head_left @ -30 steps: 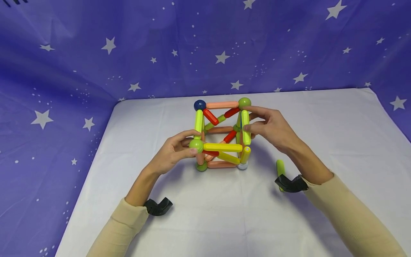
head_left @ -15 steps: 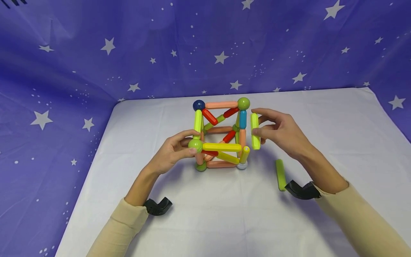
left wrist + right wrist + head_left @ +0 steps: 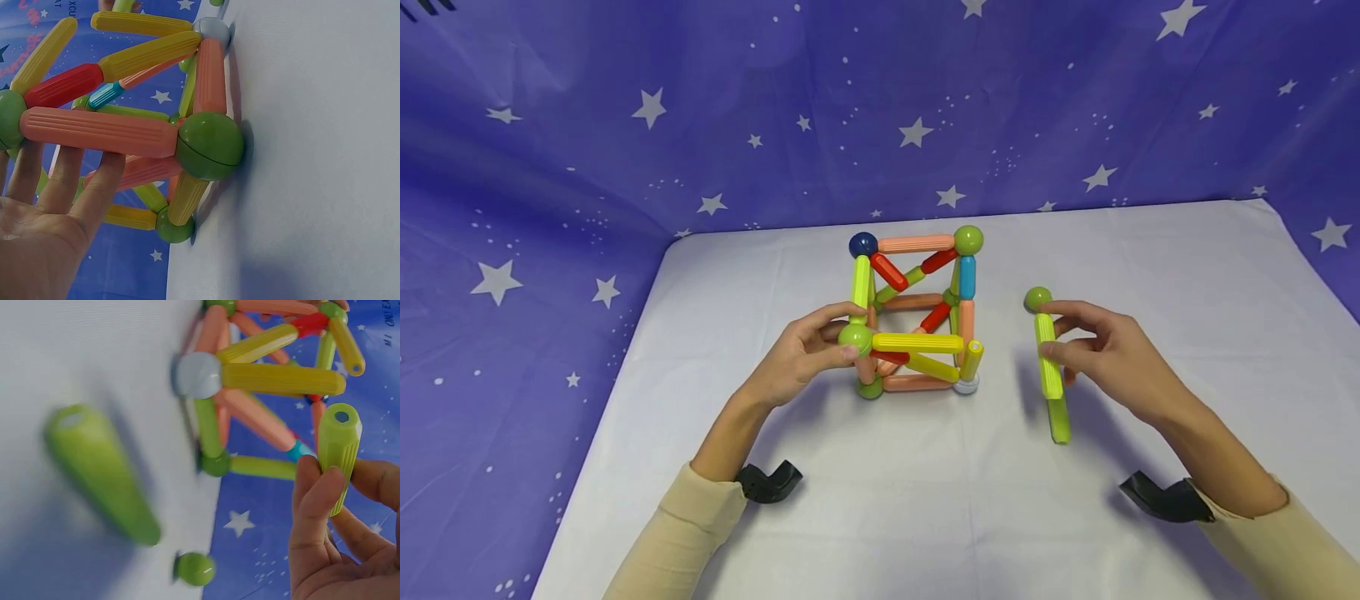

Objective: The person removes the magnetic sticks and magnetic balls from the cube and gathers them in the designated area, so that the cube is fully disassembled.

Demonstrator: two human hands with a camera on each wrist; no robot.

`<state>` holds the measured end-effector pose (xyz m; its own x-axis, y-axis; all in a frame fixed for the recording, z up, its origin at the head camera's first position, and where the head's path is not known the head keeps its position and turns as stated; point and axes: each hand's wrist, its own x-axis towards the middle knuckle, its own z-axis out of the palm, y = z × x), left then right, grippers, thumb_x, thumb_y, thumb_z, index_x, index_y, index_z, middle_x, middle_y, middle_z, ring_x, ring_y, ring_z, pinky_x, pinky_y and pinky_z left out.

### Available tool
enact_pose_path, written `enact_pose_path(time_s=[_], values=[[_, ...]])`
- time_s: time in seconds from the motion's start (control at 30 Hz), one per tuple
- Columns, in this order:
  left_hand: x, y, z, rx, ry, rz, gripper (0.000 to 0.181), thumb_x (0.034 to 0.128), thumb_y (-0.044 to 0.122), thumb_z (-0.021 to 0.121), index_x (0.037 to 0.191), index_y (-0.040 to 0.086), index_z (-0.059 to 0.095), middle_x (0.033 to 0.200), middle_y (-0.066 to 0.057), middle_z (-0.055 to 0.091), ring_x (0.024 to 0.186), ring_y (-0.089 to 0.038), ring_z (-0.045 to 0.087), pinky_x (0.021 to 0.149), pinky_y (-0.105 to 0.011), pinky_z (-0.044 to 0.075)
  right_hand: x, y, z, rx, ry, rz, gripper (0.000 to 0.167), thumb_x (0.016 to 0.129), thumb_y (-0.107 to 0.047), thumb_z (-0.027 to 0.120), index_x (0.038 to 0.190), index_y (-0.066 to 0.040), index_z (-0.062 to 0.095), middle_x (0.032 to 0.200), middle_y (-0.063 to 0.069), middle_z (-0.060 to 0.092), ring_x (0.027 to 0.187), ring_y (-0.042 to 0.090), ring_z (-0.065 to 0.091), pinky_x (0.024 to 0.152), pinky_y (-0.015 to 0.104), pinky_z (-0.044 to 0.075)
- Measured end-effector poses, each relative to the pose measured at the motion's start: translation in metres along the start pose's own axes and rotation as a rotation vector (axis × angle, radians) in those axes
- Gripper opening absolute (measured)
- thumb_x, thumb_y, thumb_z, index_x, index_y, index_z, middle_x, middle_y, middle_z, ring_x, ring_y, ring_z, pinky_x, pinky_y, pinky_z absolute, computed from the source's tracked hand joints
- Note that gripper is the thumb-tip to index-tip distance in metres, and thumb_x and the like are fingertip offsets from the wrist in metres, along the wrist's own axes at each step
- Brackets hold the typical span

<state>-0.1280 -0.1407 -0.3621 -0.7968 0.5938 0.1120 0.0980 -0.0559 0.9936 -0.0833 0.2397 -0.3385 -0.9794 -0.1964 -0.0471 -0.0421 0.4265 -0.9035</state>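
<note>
A box-shaped frame of magnetic sticks and balls stands on the white cloth, with a dark blue ball (image 3: 863, 244) at its back left top corner. My left hand (image 3: 801, 358) grips the green corner ball (image 3: 855, 339) at its front left. One end of a yellow stick (image 3: 917, 343) meets that ball; its other end hangs free. To the right of the frame, my right hand (image 3: 1120, 358) pinches a lime-green stick (image 3: 339, 450) between thumb and fingers. Below it on the cloth lie another green stick (image 3: 103, 475) and a loose green ball (image 3: 196, 569).
The white table cloth (image 3: 880, 517) spreads around the frame. Behind and to the left hangs a purple-blue backdrop (image 3: 820, 108) with stars. A yellow stick (image 3: 972, 361) rises from the white ball (image 3: 966, 383) at the frame's front right, its upper end apart from other balls.
My right hand has moved away from the frame, right and toward me, carrying the lime-green stick over the loose one. The loose green ball has come into sight. My left hand has stayed put.
</note>
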Motion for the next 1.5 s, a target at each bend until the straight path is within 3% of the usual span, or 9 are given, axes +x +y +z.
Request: enact_pose_path(time_s=[0.27,0.53,0.77,1.3,1.43,1.5], values=[[0.0,0.0,0.0,-0.011,-0.003,0.012,0.05,0.0935,0.004,0.059,0.14,-0.006,0.044,0.134,-0.036,0.047,0.109,-0.023,0.062,0.09,-0.038,0.054,-0.02,0.037,-0.009,-0.054,0.0,0.075,0.042,0.096,-0.011,0.065,0.133,0.002,0.053,0.104,0.017,0.055,0.059,0.025,0.061,0.055,0.035,0.054],[-0.001,0.0,-0.001,-0.011,0.0,0.002,0.051,0.0937,0.006,0.06,0.14,-0.007,0.043,0.132,-0.036,0.049,0.108,-0.022,0.062,0.09,-0.038,0.054,-0.03,0.062,-0.01,-0.124,-0.053,0.115,0.043,0.096,-0.006,0.063,0.134,0.008,0.049,0.1,0.018,0.053,0.077,0.015,0.063,0.059,0.032,0.056],[-0.001,0.0,0.0,0.0,0.014,-0.015,0.05,0.0937,0.008,0.061,0.139,-0.006,0.044,0.127,-0.027,0.056,0.107,-0.023,0.063,0.089,-0.038,0.054,-0.031,0.064,-0.007,-0.135,-0.095,0.14,0.044,0.096,-0.007,0.063,0.134,0.008,0.048,0.096,0.016,0.054,0.076,0.017,0.062,0.058,0.033,0.056],[-0.001,0.0,0.0,0.004,0.014,-0.008,0.051,0.093,0.006,0.06,0.139,-0.007,0.044,0.125,-0.025,0.058,0.106,-0.023,0.063,0.089,-0.038,0.054,-0.033,0.063,-0.006,-0.173,-0.054,0.131,0.043,0.099,-0.015,0.06,0.135,0.006,0.049,0.104,0.017,0.056,0.075,0.018,0.063,0.054,0.032,0.054],[-0.001,0.0,0.0,-0.002,0.011,-0.004,0.05,0.0933,0.005,0.06,0.14,-0.007,0.044,0.127,-0.03,0.055,0.106,-0.022,0.063,0.089,-0.038,0.054,-0.034,0.056,-0.004,-0.2,-0.014,0.081,0.04,0.097,-0.015,0.064,0.132,0.001,0.054,0.106,0.016,0.057,0.072,0.018,0.062,0.047,0.032,0.05],[-0.001,0.0,0.0,-0.001,0.012,-0.002,0.05,0.0933,0.005,0.06,0.14,-0.006,0.044,0.127,-0.029,0.056,0.106,-0.022,0.063,0.089,-0.037,0.054,-0.032,0.05,0.0,-0.225,0.008,0.019,0.038,0.095,-0.013,0.067,0.13,-0.001,0.058,0.108,0.014,0.06,0.075,0.015,0.063,0.05,0.03,0.05]])
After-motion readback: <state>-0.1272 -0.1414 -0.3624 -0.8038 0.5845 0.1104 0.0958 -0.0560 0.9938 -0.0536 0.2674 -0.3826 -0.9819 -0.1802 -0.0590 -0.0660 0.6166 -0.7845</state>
